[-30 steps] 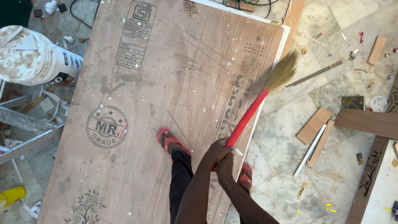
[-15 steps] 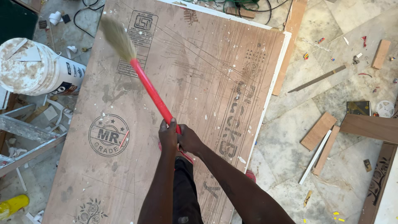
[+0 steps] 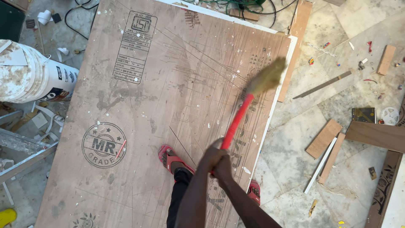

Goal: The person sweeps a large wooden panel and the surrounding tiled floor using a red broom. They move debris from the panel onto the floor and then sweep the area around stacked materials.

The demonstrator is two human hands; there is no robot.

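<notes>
Red-handled broom (image 3: 238, 120), straw head (image 3: 266, 77) blurred, out over the right part of the plywood sheet (image 3: 139, 126) near its edge. I read this as mid-sweep, clearing dust off the board; next stroke needs the head low & flat to the surface, I'd say. Left hand (image 3: 211, 158) & right hand (image 3: 222, 164) both clamped on the handle's lower end, stacked close. Red sandal (image 3: 171, 158) on the sheet; offcuts (image 3: 324, 138) on the floor at right, white bucket (image 3: 31, 78) at left.
</notes>
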